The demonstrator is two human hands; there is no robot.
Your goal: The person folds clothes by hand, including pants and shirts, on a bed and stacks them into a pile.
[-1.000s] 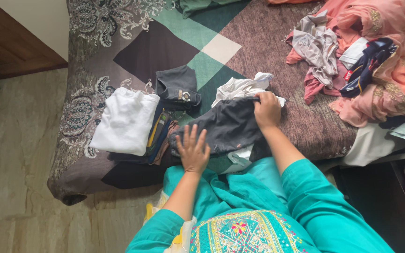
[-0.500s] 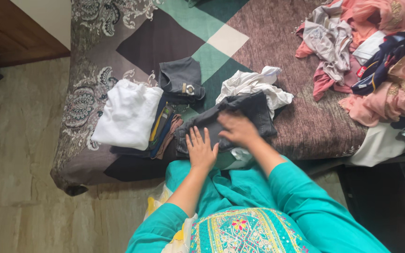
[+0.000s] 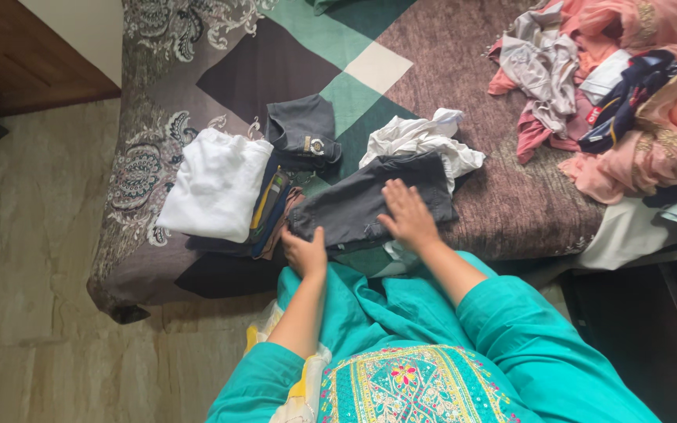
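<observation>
A dark grey folded garment (image 3: pixel 362 200) lies at the near edge of the bed (image 3: pixel 432 78). My right hand (image 3: pixel 407 215) lies flat on it with fingers spread. My left hand (image 3: pixel 305 252) grips the garment's near left corner, fingers curled under the edge. Behind the garment sits a crumpled white cloth (image 3: pixel 420 139). To the left stands a stack of folded clothes (image 3: pixel 272 207) topped at its left by a folded white garment (image 3: pixel 214 184), with a small dark folded piece (image 3: pixel 301 133) behind it.
A heap of unfolded pink, grey and navy clothes (image 3: pixel 612 94) covers the bed's right side. The patterned bedspread hangs over the near edge. Beige tiled floor (image 3: pixel 33 274) lies to the left, a wooden piece (image 3: pixel 17 55) at top left, dark furniture (image 3: pixel 636 329) at right.
My right hand slid from the garment's far right corner back to its middle, pressing it flat. My left hand moved from lying flat on the cloth to gripping its near left corner.
</observation>
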